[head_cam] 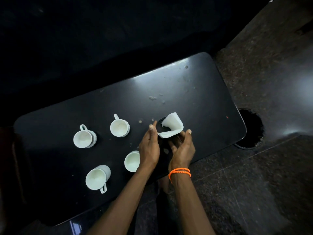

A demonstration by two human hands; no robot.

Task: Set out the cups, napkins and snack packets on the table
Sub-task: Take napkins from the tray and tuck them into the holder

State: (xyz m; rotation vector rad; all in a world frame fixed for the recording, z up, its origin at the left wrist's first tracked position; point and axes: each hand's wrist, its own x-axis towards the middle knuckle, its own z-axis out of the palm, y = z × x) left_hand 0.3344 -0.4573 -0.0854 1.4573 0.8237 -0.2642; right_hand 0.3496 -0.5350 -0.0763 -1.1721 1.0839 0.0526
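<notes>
Left hand (149,146) and right hand (182,148), fingers loosely curled, together cup a dark round holder (162,126); a curled white paper napkin (171,127) stands in it above the black desk (194,92).

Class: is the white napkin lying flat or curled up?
Curled up: the white paper napkin bends into an arc between both hands, above the black table.

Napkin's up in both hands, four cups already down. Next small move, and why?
Probably lower the napkin flat onto the bare table right of the cups. It is curled and held between the left hand and right hand, not yet laid down, and that side has room.
</notes>
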